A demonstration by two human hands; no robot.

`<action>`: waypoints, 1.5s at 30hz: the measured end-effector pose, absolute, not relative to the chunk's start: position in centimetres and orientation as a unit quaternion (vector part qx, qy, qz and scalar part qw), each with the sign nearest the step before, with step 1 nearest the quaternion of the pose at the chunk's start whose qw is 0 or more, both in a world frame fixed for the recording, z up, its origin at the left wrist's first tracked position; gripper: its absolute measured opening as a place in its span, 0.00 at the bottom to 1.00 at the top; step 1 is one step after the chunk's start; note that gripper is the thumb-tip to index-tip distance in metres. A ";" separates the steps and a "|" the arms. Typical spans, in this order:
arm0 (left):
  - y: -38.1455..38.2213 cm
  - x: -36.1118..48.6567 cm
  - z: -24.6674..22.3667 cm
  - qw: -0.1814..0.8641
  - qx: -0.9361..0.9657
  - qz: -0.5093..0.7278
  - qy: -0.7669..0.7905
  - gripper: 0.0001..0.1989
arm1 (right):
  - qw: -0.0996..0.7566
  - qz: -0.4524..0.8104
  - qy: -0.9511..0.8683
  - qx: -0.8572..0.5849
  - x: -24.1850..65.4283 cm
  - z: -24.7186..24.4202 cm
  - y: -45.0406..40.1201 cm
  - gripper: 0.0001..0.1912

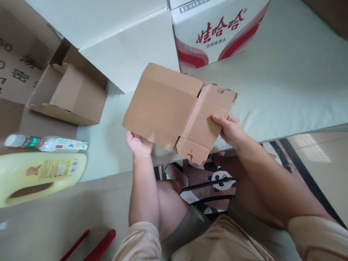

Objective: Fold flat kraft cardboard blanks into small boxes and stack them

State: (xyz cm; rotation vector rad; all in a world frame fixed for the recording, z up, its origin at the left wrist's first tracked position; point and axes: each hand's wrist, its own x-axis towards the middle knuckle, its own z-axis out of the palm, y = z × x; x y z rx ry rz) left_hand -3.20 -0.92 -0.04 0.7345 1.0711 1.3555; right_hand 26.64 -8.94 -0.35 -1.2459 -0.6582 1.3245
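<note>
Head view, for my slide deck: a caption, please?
Right hand grips a flat brown cardboard piece, left hand at its near edge, above pale green cloth.

Specimen: one cardboard box blank (168,108), plain brown, unprinted on the visible side. State: largely flat, not assembled. Large panel carries a crease parallel to its far edge; a smaller panel adjoins it along a fold line, with gaps at both ends of the fold. Smaller panel bears creased end flaps with cut notches; its outer edge is uneven. Pose: held up, slanted. Location: near side of the red-lettered white carton (217,54), large panel reaching left past its lettered face, smaller panel below that face in view.
</note>
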 end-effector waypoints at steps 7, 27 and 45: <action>-0.5 -1.2 0.4 0.601 0.224 0.564 0.521 0.13 | 0.495 0.593 -0.301 -0.559 28.0 2.2 -11.2 0.25; -0.3 -0.5 3.1 0.671 0.150 0.517 0.509 0.08 | 0.556 0.334 -0.310 -0.695 51.1 7.0 -3.7 0.18; -1.7 -7.7 3.4 0.641 0.073 0.683 0.343 0.18 | 0.293 0.432 -0.554 -0.648 18.2 5.3 4.7 0.08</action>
